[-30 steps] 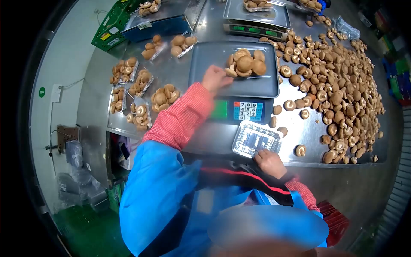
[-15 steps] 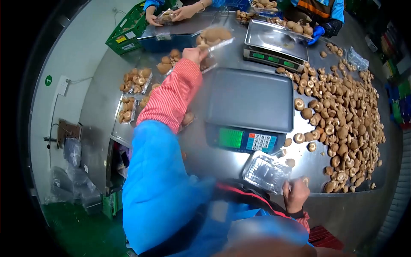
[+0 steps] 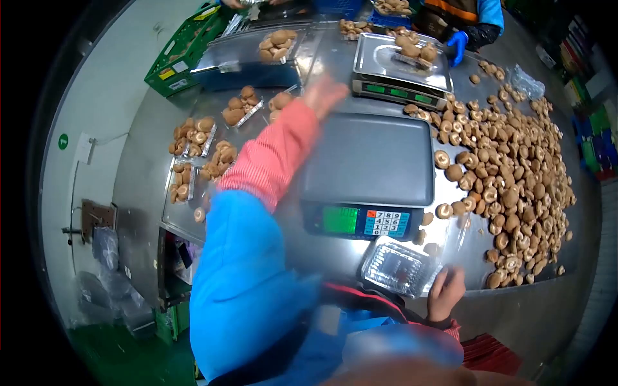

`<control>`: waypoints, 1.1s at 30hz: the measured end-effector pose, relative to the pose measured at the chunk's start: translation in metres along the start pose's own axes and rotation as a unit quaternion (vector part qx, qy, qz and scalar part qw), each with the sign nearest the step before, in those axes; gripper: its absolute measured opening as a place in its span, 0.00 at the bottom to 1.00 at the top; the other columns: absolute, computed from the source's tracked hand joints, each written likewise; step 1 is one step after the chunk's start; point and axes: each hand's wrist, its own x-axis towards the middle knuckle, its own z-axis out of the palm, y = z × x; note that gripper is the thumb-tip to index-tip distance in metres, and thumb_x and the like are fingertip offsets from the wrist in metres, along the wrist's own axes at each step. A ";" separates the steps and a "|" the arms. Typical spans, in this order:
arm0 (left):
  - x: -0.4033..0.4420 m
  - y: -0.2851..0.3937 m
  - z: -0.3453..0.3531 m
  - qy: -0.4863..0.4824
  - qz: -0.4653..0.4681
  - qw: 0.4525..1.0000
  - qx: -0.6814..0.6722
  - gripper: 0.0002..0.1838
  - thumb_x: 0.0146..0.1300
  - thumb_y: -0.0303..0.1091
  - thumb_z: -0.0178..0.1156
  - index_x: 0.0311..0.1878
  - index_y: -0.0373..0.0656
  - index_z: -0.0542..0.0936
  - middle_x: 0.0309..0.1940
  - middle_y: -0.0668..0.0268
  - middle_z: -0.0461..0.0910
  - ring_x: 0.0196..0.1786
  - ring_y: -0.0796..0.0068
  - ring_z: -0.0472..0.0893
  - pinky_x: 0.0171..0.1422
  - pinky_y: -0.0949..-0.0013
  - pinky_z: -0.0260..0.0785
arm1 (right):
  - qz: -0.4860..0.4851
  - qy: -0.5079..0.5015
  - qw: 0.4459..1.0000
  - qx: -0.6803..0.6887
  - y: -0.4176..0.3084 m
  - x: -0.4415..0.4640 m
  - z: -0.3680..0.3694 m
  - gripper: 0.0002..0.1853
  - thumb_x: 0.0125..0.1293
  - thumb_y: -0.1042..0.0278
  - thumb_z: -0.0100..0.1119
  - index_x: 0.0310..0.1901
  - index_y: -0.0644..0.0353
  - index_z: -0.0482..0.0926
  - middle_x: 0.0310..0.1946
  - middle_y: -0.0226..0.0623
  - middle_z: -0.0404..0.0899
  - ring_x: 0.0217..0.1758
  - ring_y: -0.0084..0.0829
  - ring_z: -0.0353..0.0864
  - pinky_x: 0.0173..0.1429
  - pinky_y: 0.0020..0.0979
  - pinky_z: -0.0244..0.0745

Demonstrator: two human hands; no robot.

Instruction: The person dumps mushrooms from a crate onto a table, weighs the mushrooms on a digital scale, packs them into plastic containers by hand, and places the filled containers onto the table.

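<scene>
My left hand (image 3: 325, 95) is stretched over the table just past the far-left corner of a dark flat weighing scale (image 3: 368, 157). It is smeared by motion, but its fingers look extended with nothing in them. Beyond it, a clear tray of brown mushrooms (image 3: 278, 46) lies on a raised steel surface (image 3: 232, 55). At the near edge, my right hand (image 3: 446, 293) has its fingers curled on the right side of a clear plastic tray (image 3: 398, 265). That tray holds no mushrooms. The scale's green display (image 3: 340, 220) is lit.
A large heap of loose mushrooms (image 3: 515, 186) covers the right side of the steel table. Filled mushroom trays (image 3: 193, 136) stand at the left. A second scale (image 3: 402, 64) bears mushrooms, near a co-worker's blue-gloved hand (image 3: 457, 48). A green crate (image 3: 187, 51) is at the far left.
My left hand has let go of the filled mushroom tray, which now lies on the raised steel surface, and has moved slightly right. My right hand stays by the clear tray. The view has shifted slightly.
</scene>
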 end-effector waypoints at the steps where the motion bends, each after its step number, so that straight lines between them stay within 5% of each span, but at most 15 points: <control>1: -0.027 -0.019 0.022 -0.079 -0.078 0.994 0.022 0.27 0.73 0.50 0.49 0.60 0.35 0.70 0.51 0.45 0.79 0.51 0.53 0.82 0.53 0.60 0.79 | -0.017 0.013 1.000 -0.007 0.001 0.004 0.000 0.03 0.62 0.78 0.55 0.37 0.64 0.73 0.27 0.47 0.71 0.29 0.47 0.74 0.33 0.40 0.68; 4: -0.121 -0.063 0.099 -0.265 -0.311 0.906 0.108 0.30 0.71 0.58 0.49 0.66 0.46 0.66 0.52 0.48 0.79 0.49 0.62 0.84 0.44 0.66 0.82 | -0.140 0.003 0.985 -0.097 0.001 0.019 -0.001 0.09 0.56 0.80 0.59 0.39 0.62 0.75 0.25 0.39 0.70 0.27 0.42 0.73 0.30 0.38 0.66; 7: -0.184 -0.106 0.150 -0.370 -0.347 0.801 0.317 0.29 0.71 0.50 0.53 0.70 0.49 0.62 0.51 0.49 0.79 0.47 0.63 0.84 0.44 0.63 0.82 | -0.201 0.002 0.968 -0.154 0.003 0.015 0.007 0.09 0.51 0.77 0.58 0.32 0.56 0.70 0.26 0.37 0.66 0.25 0.35 0.71 0.27 0.37 0.65; 10: -0.196 -0.145 0.176 -0.438 -0.244 0.705 0.502 0.28 0.69 0.40 0.54 0.71 0.46 0.62 0.52 0.52 0.78 0.45 0.63 0.84 0.47 0.60 0.80 | -0.162 -0.086 0.978 -0.097 0.006 0.010 -0.002 0.13 0.52 0.67 0.65 0.39 0.56 0.73 0.31 0.37 0.70 0.34 0.38 0.74 0.34 0.37 0.68; 13: -0.182 -0.186 0.165 -0.528 0.023 0.643 0.554 0.27 0.67 0.32 0.53 0.69 0.44 0.63 0.50 0.52 0.79 0.42 0.61 0.83 0.50 0.59 0.77 | -0.073 -0.044 0.996 -0.018 0.021 0.009 -0.035 0.27 0.50 0.59 0.70 0.51 0.59 0.75 0.40 0.43 0.72 0.46 0.45 0.72 0.50 0.43 0.68; 15: -0.178 -0.219 0.164 -0.554 0.005 0.659 0.508 0.24 0.68 0.32 0.53 0.67 0.45 0.66 0.42 0.54 0.81 0.40 0.63 0.83 0.47 0.61 0.76 | 0.028 -0.016 0.993 -0.110 0.041 0.004 -0.059 0.33 0.50 0.58 0.72 0.57 0.62 0.72 0.43 0.46 0.72 0.48 0.49 0.71 0.52 0.43 0.68; 17: -0.189 -0.233 0.185 -0.582 -0.041 0.595 0.553 0.23 0.68 0.30 0.53 0.66 0.48 0.68 0.38 0.59 0.81 0.38 0.68 0.82 0.43 0.62 0.76 | 0.151 -0.110 0.982 -0.021 0.066 0.000 -0.071 0.37 0.53 0.60 0.70 0.63 0.63 0.66 0.42 0.44 0.73 0.46 0.41 0.75 0.48 0.37 0.72; 18: -0.196 -0.245 0.199 -0.616 -0.049 0.565 0.546 0.23 0.69 0.37 0.55 0.66 0.51 0.68 0.38 0.59 0.82 0.40 0.67 0.82 0.46 0.63 0.76 | 0.212 -0.163 0.951 0.154 0.099 -0.012 -0.058 0.36 0.57 0.62 0.67 0.65 0.63 0.63 0.41 0.42 0.73 0.43 0.37 0.77 0.44 0.33 0.74; 20: -0.210 -0.248 0.235 -0.648 -0.085 0.524 0.546 0.25 0.68 0.41 0.57 0.66 0.51 0.68 0.40 0.58 0.83 0.42 0.66 0.82 0.48 0.63 0.75 | 0.349 -0.220 0.763 0.498 0.118 -0.014 -0.053 0.25 0.67 0.66 0.54 0.63 0.65 0.62 0.38 0.40 0.75 0.33 0.28 0.80 0.35 0.28 0.77; 23: -0.162 -0.294 0.234 -0.601 -0.027 0.527 0.600 0.40 0.58 0.60 0.64 0.66 0.44 0.68 0.51 0.51 0.80 0.55 0.58 0.79 0.60 0.61 0.70 | 0.352 -0.074 0.732 0.579 0.153 -0.028 -0.048 0.26 0.68 0.69 0.47 0.67 0.62 0.58 0.33 0.39 0.76 0.30 0.29 0.79 0.32 0.26 0.78; 25: -0.052 -0.338 0.224 -0.562 0.036 0.452 0.692 0.47 0.51 0.62 0.67 0.69 0.46 0.65 0.59 0.51 0.74 0.58 0.54 0.77 0.62 0.57 0.69 | 0.393 0.030 0.782 0.483 0.192 -0.040 -0.052 0.29 0.66 0.70 0.43 0.69 0.60 0.54 0.30 0.38 0.76 0.27 0.27 0.78 0.31 0.24 0.76; 27: 0.012 -0.287 0.228 -0.491 0.025 0.401 0.773 0.49 0.47 0.59 0.70 0.70 0.49 0.62 0.60 0.50 0.71 0.59 0.52 0.76 0.62 0.55 0.69 | 0.429 0.070 0.845 0.311 0.211 -0.038 -0.071 0.32 0.64 0.68 0.45 0.71 0.60 0.53 0.33 0.44 0.79 0.31 0.37 0.81 0.34 0.34 0.77; 29: 0.015 -0.246 0.230 -0.396 0.047 0.275 0.875 0.52 0.45 0.59 0.71 0.71 0.50 0.60 0.61 0.48 0.70 0.60 0.51 0.75 0.62 0.54 0.68 | 0.340 0.095 0.931 0.091 0.228 -0.030 -0.086 0.35 0.63 0.62 0.46 0.72 0.58 0.52 0.40 0.55 0.81 0.38 0.53 0.82 0.43 0.46 0.75; 30: 0.021 -0.237 0.225 -0.369 0.050 0.226 0.900 0.53 0.43 0.60 0.72 0.72 0.51 0.60 0.61 0.47 0.70 0.60 0.50 0.74 0.63 0.54 0.68 | 0.390 0.047 0.920 0.000 0.205 -0.010 -0.104 0.35 0.62 0.58 0.45 0.71 0.56 0.53 0.46 0.61 0.79 0.44 0.64 0.78 0.52 0.53 0.71; 33: 0.027 -0.245 0.211 -0.339 0.065 0.151 0.926 0.57 0.39 0.60 0.74 0.73 0.54 0.57 0.62 0.45 0.69 0.62 0.48 0.72 0.64 0.52 0.66 | 0.425 -0.019 0.901 -0.087 0.204 0.024 -0.105 0.32 0.63 0.57 0.45 0.68 0.57 0.57 0.45 0.63 0.79 0.45 0.64 0.78 0.51 0.54 0.71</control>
